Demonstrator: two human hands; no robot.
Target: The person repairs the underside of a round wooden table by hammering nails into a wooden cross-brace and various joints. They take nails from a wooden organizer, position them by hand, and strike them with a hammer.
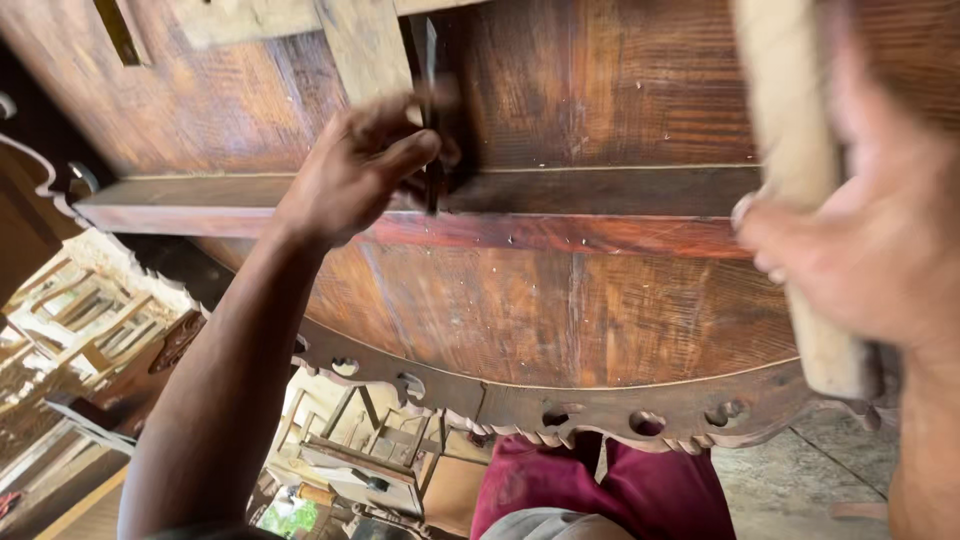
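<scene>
Chisel [431, 150] held upright against a dark carved wooden panel [600, 300].
Nearest, the blurred right hand [850, 250] is wrapped around a pale mallet handle [800, 160], its top cut off; farther in, left hand [355, 170] fingers pinch the chisel, tip hard to make out.

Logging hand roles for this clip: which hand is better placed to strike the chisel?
Right. The right hand grips the pale wooden mallet, raised and blurred beside the dark brown carved wooden panel. The left hand is occupied, holding the thin dark metal chisel against the panel.
</scene>
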